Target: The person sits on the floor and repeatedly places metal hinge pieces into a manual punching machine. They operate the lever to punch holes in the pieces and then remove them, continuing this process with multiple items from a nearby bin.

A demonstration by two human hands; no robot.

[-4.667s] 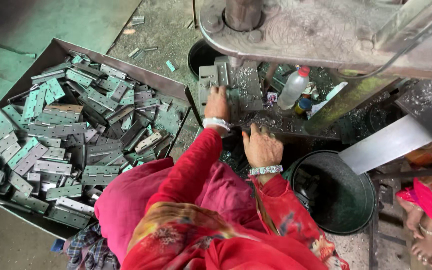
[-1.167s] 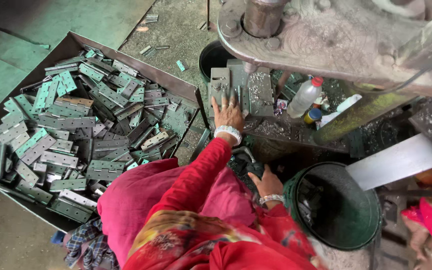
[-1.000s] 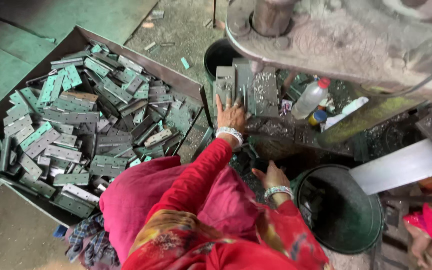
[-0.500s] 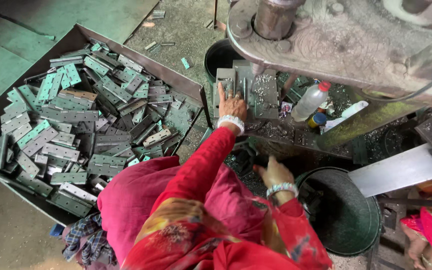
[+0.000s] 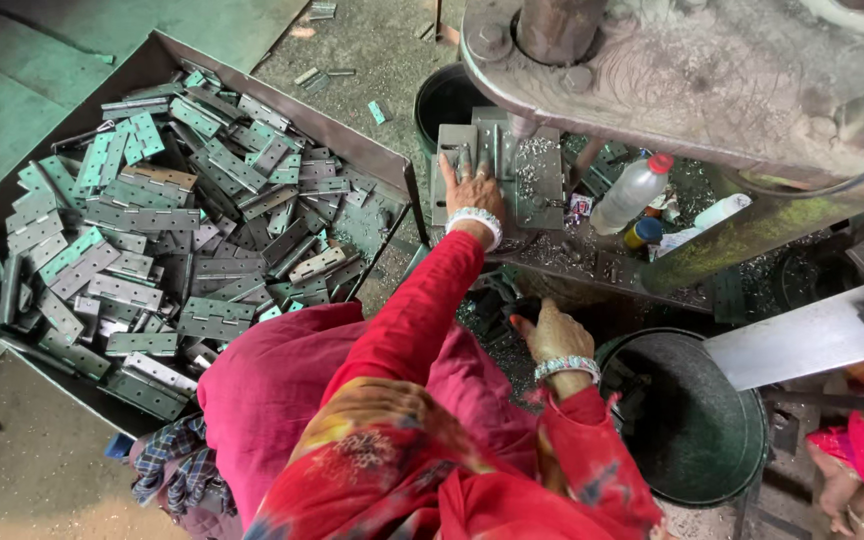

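My left hand [image 5: 472,188] lies flat, fingers spread, on a grey metal die block [image 5: 500,170] on the bed of a big press [image 5: 712,80]. It presses on a flat metal piece there without gripping it. My right hand [image 5: 550,335] is lower, below the bench edge, beside a dark round bin [image 5: 697,430]. Its fingers curl down into dark metal parts, and whether it holds one is hidden. Both wrists wear white bangles and red sleeves.
A large metal tray [image 5: 352,145] at the left holds several grey and green hinges [image 5: 152,230]. A plastic bottle [image 5: 632,190] and a small jar [image 5: 640,232] stand on the bench. A black bucket [image 5: 444,100] sits behind the die. Another person's hand [image 5: 837,490] is at the lower right.
My right hand has come down from the bench edge to the dark space beside the bin. My left hand has stayed on the die block.
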